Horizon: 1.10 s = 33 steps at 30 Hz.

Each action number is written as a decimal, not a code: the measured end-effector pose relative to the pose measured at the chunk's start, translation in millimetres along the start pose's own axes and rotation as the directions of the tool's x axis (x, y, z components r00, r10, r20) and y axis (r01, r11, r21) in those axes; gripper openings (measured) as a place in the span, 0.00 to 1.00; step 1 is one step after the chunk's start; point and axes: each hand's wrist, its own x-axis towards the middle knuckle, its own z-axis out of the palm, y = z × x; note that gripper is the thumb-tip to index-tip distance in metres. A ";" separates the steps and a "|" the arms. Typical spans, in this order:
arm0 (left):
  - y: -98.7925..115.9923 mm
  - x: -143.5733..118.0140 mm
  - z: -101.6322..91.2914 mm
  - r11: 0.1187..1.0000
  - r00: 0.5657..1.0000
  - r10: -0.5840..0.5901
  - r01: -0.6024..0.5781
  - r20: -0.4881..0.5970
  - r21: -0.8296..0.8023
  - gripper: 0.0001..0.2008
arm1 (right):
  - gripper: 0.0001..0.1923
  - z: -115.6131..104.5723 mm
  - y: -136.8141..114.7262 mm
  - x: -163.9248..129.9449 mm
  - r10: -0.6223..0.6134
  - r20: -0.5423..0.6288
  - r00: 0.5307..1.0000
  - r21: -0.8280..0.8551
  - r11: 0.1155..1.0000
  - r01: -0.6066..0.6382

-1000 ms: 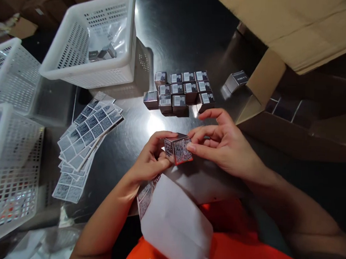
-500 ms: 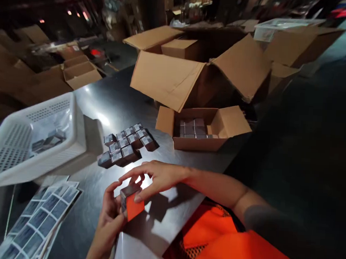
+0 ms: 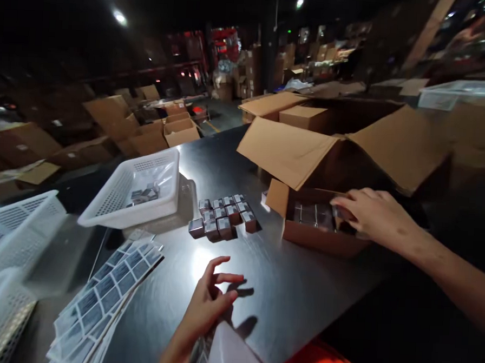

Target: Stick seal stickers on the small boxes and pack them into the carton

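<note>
My right hand (image 3: 366,212) reaches into the small open carton (image 3: 323,241) with its fingers closed on a small box (image 3: 341,215), most of which they hide. Beside that box in the carton, several dark small boxes (image 3: 312,215) stand in rows. My left hand (image 3: 210,296) is open above the metal table, fingers apart and nothing between them. Farther back from it, a cluster of small silvery boxes (image 3: 224,226) with pale labelled tops rests on the table. Below my left hand, a whitish sheet-like thing (image 3: 233,351) sticks up at the table's near edge.
Label sheets (image 3: 106,299) lie stacked on the left of the metal table (image 3: 166,318). A white basket (image 3: 166,207) holding several small boxes stands behind them. More white baskets (image 3: 16,229) are at far left. A large open carton (image 3: 287,151) stands behind the small one.
My right hand has moved from the left hand to the carton, taking the small box along. My left hand has let go of it and opened. The view has swung left.
</note>
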 end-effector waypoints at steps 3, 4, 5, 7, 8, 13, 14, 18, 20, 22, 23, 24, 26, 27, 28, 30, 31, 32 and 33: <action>-6.9 4.1 0.3 0.999 1.000 0.021 -0.022 0.018 0.025 0.35 | 0.09 15.8 24.9 5.6 -0.033 0.094 0.995 0.008 0.999 0.033; -7.9 5.2 -0.1 0.999 0.999 0.025 -0.026 0.024 0.034 0.35 | 0.11 18.6 29.6 8.4 -0.024 0.126 0.992 0.014 1.000 0.022; -7.8 6.0 -0.7 0.999 0.999 0.029 -0.030 0.021 0.037 0.34 | 0.13 19.8 33.3 11.7 -0.010 0.159 0.987 0.020 1.000 0.007; -4.3 6.7 -2.8 0.998 0.999 0.045 -0.044 -0.029 0.035 0.32 | 0.15 18.1 38.1 18.2 0.027 0.229 0.973 0.028 0.999 -0.035; -1.3 6.9 -4.4 0.997 0.994 0.064 -0.061 -0.085 0.042 0.31 | 0.14 16.2 37.9 20.7 0.047 0.257 0.965 0.032 0.998 -0.057; 8.0 11.0 -21.6 0.910 0.883 0.332 -0.208 -0.332 0.359 0.22 | 0.11 17.7 -27.1 19.4 0.054 0.232 0.971 0.088 0.993 -0.076; 7.1 11.7 -25.0 0.871 0.845 0.400 -0.229 -0.355 0.435 0.20 | 0.14 21.6 -55.1 15.6 0.017 0.219 0.976 0.108 0.993 -0.041; -0.3 10.2 -27.3 0.726 0.766 0.559 -0.268 -0.317 0.633 0.17 | 0.19 57.2 -176.3 -6.6 -0.261 0.262 0.929 0.467 0.877 0.115; -2.9 7.9 -24.4 0.689 0.735 0.611 -0.310 -0.294 0.655 0.16 | 0.22 87.7 -219.6 -12.5 -0.380 0.349 0.857 0.670 0.740 0.056; -3.0 6.4 -23.5 0.676 0.715 0.640 -0.350 -0.282 0.648 0.15 | 0.23 118.1 -242.9 -11.8 -0.396 0.445 0.803 0.745 0.662 -0.086; -2.1 6.2 -24.4 0.671 0.710 0.645 -0.349 -0.283 0.654 0.15 | 0.23 130.4 -248.0 -10.1 -0.380 0.483 0.789 0.750 0.645 -0.149; -0.5 6.4 -26.2 0.661 0.709 0.644 -0.329 -0.286 0.675 0.15 | 0.23 140.0 -249.9 -8.4 -0.357 0.512 0.781 0.745 0.638 -0.196; 3.6 7.7 -30.9 0.621 0.719 0.629 -0.237 -0.295 0.747 0.15 | 0.21 151.2 -247.5 -6.8 -0.306 0.549 0.777 0.729 0.631 -0.266; 5.7 8.4 -33.2 0.597 0.726 0.618 -0.184 -0.301 0.781 0.15 | 0.19 154.0 -244.9 -7.3 -0.279 0.567 0.775 0.714 0.636 -0.293; 7.7 9.0 -35.0 0.578 0.734 0.604 -0.137 -0.310 0.804 0.15 | 0.16 155.9 -241.9 -8.7 -0.251 0.583 0.773 0.691 0.654 -0.309; 11.1 9.8 -36.6 0.563 0.753 0.569 -0.064 -0.330 0.824 0.15 | 0.09 159.1 -236.3 -13.5 -0.200 0.602 0.773 0.633 0.709 -0.310; 12.5 10.0 -36.5 0.563 0.759 0.550 -0.029 -0.349 0.826 0.16 | 0.07 160.7 -233.9 -16.4 -0.192 0.587 0.787 0.618 0.734 -0.282; 14.0 10.3 -36.1 0.563 0.762 0.529 0.014 -0.373 0.826 0.17 | 0.05 161.9 -232.0 -19.2 -0.212 0.537 0.817 0.626 0.749 -0.216; 15.3 10.7 -35.7 0.560 0.763 0.506 0.066 -0.403 0.826 0.17 | 0.04 162.2 -230.5 -21.5 -0.265 0.453 0.852 0.653 0.749 -0.114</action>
